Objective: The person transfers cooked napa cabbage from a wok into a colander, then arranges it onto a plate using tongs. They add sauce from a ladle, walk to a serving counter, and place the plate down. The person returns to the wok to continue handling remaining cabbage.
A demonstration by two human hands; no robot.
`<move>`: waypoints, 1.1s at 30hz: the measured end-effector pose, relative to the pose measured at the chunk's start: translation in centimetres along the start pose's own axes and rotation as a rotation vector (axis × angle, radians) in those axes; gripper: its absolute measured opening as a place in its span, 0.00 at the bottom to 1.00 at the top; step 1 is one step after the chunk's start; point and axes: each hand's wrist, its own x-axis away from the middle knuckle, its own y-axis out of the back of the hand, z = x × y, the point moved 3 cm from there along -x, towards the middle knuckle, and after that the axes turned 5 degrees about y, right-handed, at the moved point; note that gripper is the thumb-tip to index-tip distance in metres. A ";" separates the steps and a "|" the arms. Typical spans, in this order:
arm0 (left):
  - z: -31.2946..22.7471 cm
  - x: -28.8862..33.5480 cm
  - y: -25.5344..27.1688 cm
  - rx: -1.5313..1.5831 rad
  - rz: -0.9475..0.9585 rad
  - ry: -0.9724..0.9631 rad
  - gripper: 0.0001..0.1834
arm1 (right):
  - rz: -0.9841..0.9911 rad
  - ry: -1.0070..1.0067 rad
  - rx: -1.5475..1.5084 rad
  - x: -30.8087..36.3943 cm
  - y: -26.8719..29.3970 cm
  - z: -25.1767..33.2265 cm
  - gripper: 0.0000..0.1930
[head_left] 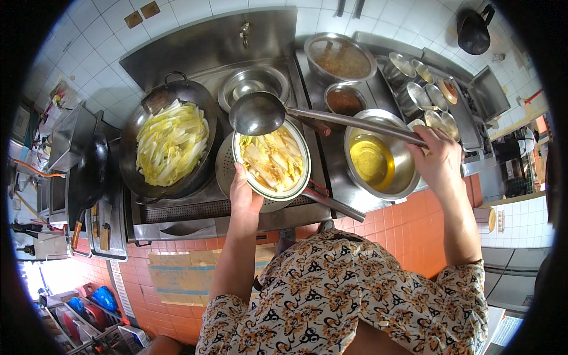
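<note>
Far to the left of the plate (306, 158) stands a dark pan (89, 171) with a wooden handle, and just beside it a metal tray (121, 239) holds wooden-handled tools (105, 235). Nearer to the plate, still on its left, a large black wok (131, 165) sits on the stove, with pale green and yellow cabbage (171, 145) heaped inside.

The left hand (244, 192) grips the plate at its near left edge, clamped on it with the thumb over the rim; the other fingers are mostly hidden below. The plate, white with a green line around the rim, is held up over the stove, and browned, glossy cabbage pieces (275, 155) lie on it. A perforated skimmer (225, 163) shows below the plate's left side.

A steel bowl (227, 90) stands behind the plate. The round head of a ladle (257, 112) is at the plate's far edge; whether the two touch, I cannot tell. Behind and to the right of the plate are a wide steel bowl (312, 59) with brown contents and a small bowl (362, 106) of reddish-brown stuff.

Right of the plate, a mixing bowl (406, 160) holds yellow liquid (373, 163). Farther right, the right hand (441, 151) is closed around the ladle's handle.
</note>
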 end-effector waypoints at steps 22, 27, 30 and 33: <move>-0.2 -0.2 0.6 -0.151 0.034 0.037 0.33 | -0.055 -0.011 -0.019 1.7 -1.9 -2.2 0.16; -0.2 -0.2 0.5 -0.200 0.024 0.065 0.33 | -0.075 -0.087 -0.038 2.0 -1.6 -2.8 0.15; -0.1 -0.3 0.6 -0.253 0.015 0.082 0.34 | -0.079 -0.124 -0.058 2.4 -1.6 -3.3 0.14; 0.0 -0.4 0.6 -0.273 -0.010 0.093 0.34 | 0.003 -0.277 -0.140 3.0 -1.7 -3.9 0.13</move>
